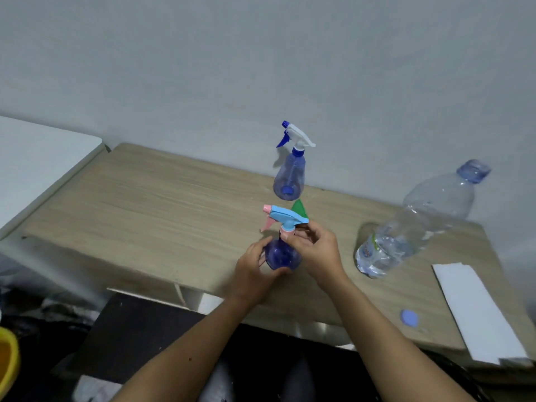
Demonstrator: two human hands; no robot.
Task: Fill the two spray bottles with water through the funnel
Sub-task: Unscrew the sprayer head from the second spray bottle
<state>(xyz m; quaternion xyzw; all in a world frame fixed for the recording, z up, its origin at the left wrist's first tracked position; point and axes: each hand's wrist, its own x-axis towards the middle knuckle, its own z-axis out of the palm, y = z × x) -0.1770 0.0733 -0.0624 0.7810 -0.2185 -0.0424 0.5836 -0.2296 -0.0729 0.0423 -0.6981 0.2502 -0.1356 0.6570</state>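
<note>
Near table edge: left hand (255,264) steadies round blue plastic spray bottle (282,255); right hand (314,246) pinches its pink collar, likely to unscrew the head.

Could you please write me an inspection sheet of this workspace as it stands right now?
Surface: wooden table, set against a pale wall.
Job's things: near spray bottle upright, head on; far spray bottle upright, head on; green funnel behind the near one; large water bottle, partly filled.
Clutter: blue cap; white sheet over the table's right edge.
Grippers: left hand holds the near bottle's body; right hand pinches its collar.
Cables: nothing seen.
Surroundings: white surface at left; yellow container below.
</note>
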